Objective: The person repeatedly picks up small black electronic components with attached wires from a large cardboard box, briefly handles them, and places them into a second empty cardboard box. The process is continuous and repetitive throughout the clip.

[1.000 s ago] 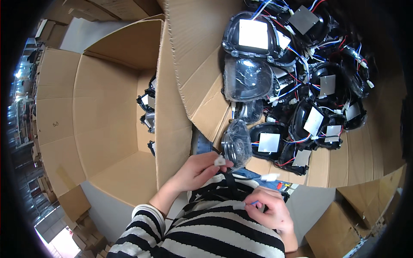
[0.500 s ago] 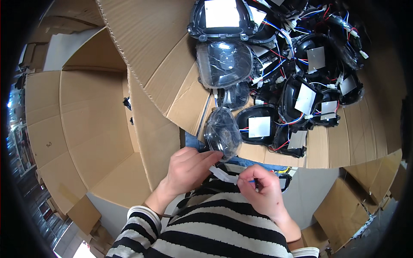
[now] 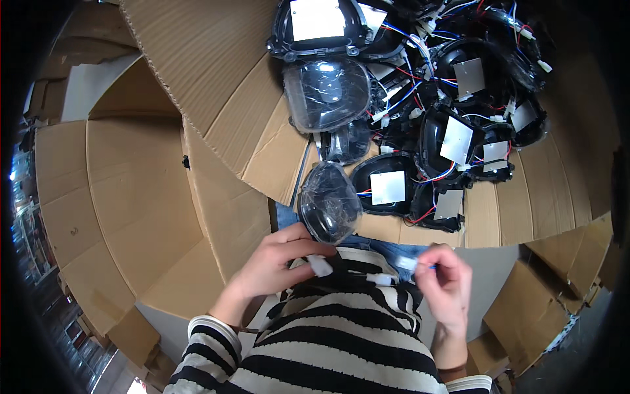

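My left hand is closed, a white plastic connector pinched between thumb and fingers. Just beyond those fingers lies a clear-lensed lamp in thin plastic film, at the box's near edge. Off to the right, my right hand pinches another white wire connector, slightly blurred, with a bit of blue wire at its back. Between the hands, in front of the striped shirt, hangs a third white connector on a dark lead. Where that lead ends is hidden.
Ahead, an open cardboard box holds several black lamp units with silvery plates and loose coloured wires. A second large open carton stands to the left. More cardboard lies at the lower right.
My hands have moved apart, the right one going right. The white connectors, end to end between them before, are now separated. The view has shifted slightly.
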{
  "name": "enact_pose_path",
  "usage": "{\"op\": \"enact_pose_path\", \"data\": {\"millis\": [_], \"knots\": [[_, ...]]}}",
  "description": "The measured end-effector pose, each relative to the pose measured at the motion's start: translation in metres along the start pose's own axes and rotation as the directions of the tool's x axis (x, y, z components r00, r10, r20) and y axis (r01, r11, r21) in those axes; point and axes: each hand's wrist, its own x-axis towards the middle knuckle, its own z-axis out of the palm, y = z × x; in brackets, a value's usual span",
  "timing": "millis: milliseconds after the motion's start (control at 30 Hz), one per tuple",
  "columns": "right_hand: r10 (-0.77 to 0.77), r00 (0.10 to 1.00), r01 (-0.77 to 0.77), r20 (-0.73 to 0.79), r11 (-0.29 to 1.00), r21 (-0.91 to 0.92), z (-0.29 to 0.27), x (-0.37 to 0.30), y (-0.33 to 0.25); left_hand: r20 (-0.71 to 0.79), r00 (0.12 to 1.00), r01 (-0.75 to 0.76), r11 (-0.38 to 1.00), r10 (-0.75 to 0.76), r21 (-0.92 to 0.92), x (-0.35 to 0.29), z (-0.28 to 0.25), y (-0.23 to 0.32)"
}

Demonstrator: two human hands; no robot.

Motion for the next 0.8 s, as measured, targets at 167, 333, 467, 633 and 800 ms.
{"op": "enact_pose_path", "data": {"millis": [167, 333, 467, 633, 800], "knots": [[-0.111, 0.991, 0.11, 0.075, 0.994, 0.014, -0.019, -0.013, -0.01, 0.243, 0.966, -0.005, 0.95, 0.085, -0.314, 0.012, -0.015, 0.011], [-0.18, 0.975, 0.171, 0.127, 0.982, 0.081, -0.016, -0.019, -0.008, 0.265, 0.926, -0.183, 0.933, 0.269, -0.309, 0.026, -0.015, 0.026], [-0.194, 0.968, 0.181, 0.158, 0.979, 0.098, -0.012, -0.018, -0.008, 0.365, 0.865, -0.333, 0.938, 0.344, -0.095, 0.03, -0.014, 0.048], [-0.21, 0.963, 0.191, 0.168, 0.974, 0.123, -0.007, -0.021, -0.002, 0.409, 0.829, -0.35, 0.924, 0.382, -0.153, 0.023, -0.014, 0.046], [-0.185, 0.964, 0.146, 0.19, 0.969, 0.2, -0.014, -0.024, -0.001, 0.178, 0.944, -0.293, 0.954, 0.278, 0.068, 0.016, -0.021, 0.033]]}}
